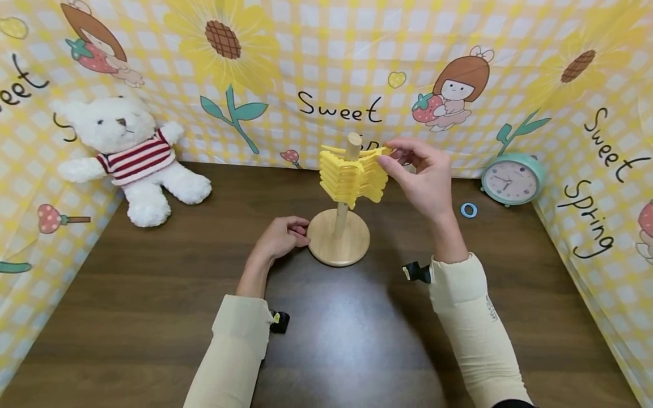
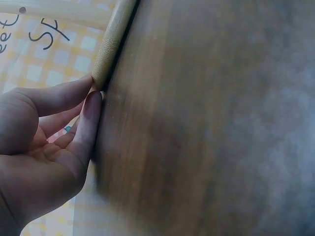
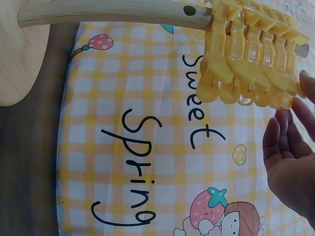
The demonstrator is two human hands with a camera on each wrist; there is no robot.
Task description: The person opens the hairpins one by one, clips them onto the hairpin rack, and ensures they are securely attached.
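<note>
A wooden stand has a round base (image 1: 354, 246) and an upright post (image 1: 340, 222). Around the upper post, a stack of several identical yellow plastic pieces (image 1: 349, 175) spreads out in arms with rounded ends. My left hand (image 1: 278, 237) pinches the left rim of the base; in the left wrist view the thumb and a finger meet at its edge (image 2: 106, 56). My right hand (image 1: 425, 175) pinches the right-hand end of the top yellow piece between thumb and forefinger. In the right wrist view, the yellow arms (image 3: 243, 64) hang one beside another near the right fingers (image 3: 285, 135).
A white teddy bear (image 1: 140, 153) in a striped sweater sits at the back left. A mint alarm clock (image 1: 511, 180) stands at the back right, with a small blue ring (image 1: 469, 210) before it. Checked cloth (image 1: 336, 62) walls the dark wooden table (image 1: 132, 317).
</note>
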